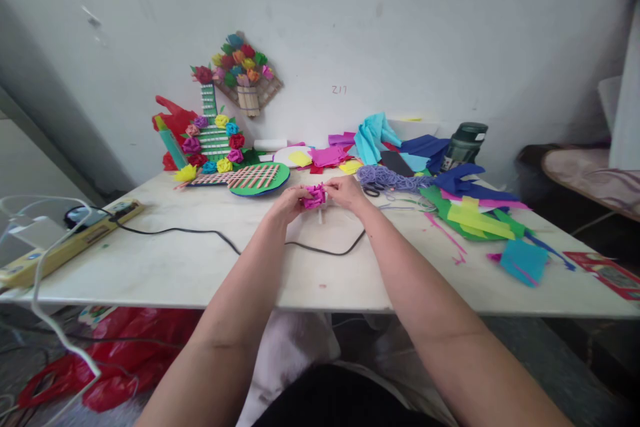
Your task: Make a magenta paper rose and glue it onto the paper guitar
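A magenta paper flower (314, 196), crinkled and gathered, is held between my two hands over the middle of the table. My left hand (291, 203) grips it from the left with closed fingers. On the other side, the fingertips of my right hand (345, 192) pinch at its right edge. Something small and white (321, 216) shows just below the flower; I cannot make out what it is. Close behind my right hand lie scissors (371, 191), mostly hidden, and a tangle of purple yarn (395, 179).
A black cable (200, 233) crosses the table from a power strip (75, 243). A paper-flower guitar (260, 178) and a bouquet plaque (249, 77) are at the back left. Coloured paper (473, 217) and a dark bottle (465, 143) are on the right.
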The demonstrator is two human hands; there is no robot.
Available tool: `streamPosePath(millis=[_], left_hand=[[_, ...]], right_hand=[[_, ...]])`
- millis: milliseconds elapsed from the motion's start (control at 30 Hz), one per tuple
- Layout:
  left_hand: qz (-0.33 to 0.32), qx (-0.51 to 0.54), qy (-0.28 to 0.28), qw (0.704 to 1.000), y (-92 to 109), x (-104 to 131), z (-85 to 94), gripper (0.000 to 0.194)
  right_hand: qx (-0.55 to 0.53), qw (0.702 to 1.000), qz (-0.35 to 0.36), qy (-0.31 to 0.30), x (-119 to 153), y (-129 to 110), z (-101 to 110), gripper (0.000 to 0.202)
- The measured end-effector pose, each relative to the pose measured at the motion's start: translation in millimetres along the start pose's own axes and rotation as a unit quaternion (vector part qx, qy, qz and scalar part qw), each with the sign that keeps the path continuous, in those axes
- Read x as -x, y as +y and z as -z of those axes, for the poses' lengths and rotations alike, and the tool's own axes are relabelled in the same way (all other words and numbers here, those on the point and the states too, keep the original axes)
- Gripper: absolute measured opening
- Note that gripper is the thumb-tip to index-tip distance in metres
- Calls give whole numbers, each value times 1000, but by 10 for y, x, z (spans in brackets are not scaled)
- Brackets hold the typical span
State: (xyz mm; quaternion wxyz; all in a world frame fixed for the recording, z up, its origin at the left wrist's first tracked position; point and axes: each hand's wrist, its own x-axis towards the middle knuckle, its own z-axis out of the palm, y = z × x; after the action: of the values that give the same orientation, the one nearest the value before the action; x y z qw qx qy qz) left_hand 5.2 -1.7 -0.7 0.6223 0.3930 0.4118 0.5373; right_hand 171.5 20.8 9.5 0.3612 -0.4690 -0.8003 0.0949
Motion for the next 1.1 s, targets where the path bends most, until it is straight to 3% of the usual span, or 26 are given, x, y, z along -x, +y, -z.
streamPosePath(millis=[167, 367, 800, 1100], left_hand=[[-3, -1, 0, 1000, -9, -21, 19, 20], [-7, 7, -5, 1000, -21, -38, 37, 20], [4, -16, -3, 1000, 3, -1, -14, 20], [3, -7, -14, 1000, -18, -53, 44, 21]], right_hand=[[95, 995, 12, 9, 12, -51, 0, 23], [112, 994, -15, 12, 12, -125, -1, 20], [-21, 993, -116, -5, -53, -67, -18, 14], [-80, 992, -90, -37, -84, 12, -61, 14]])
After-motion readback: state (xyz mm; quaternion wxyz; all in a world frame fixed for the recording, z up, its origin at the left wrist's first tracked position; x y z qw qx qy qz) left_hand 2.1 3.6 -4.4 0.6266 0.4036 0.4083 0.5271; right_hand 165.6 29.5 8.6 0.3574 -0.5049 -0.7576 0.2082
